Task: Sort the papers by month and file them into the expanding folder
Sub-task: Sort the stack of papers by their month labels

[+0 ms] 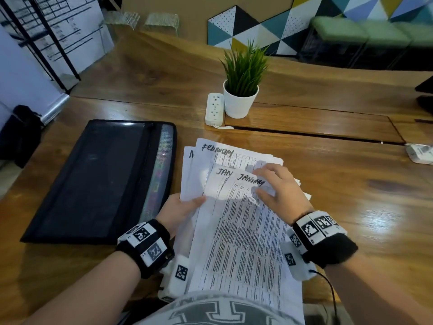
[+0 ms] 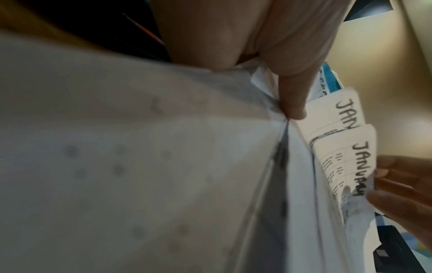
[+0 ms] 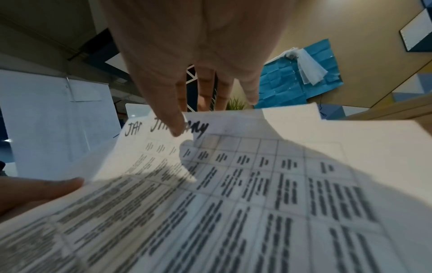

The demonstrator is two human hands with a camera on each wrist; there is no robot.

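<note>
A stack of printed papers (image 1: 243, 242) is raised in front of my chest above the wooden table (image 1: 351, 184). The top sheet is hand-marked "JANUARY" (image 1: 249, 182); a second "JAN" sheet (image 1: 221, 172) and a "February" sheet (image 1: 218, 150) fan out behind it. My left hand (image 1: 185, 206) grips the stack's left edge, with the thumb (image 2: 292, 103) on top and the fingers underneath. My right hand (image 1: 269, 184) pinches the January sheet's (image 3: 257, 184) top edge, thumb (image 3: 173, 118) on the writing and fingers behind. The black expanding folder (image 1: 100, 181) lies flat to the left.
A potted green plant (image 1: 241, 90) and a white power strip (image 1: 214, 109) stand behind the papers. A small white object (image 1: 420, 153) sits at the right edge. Bare tabletop lies to the right of my hands.
</note>
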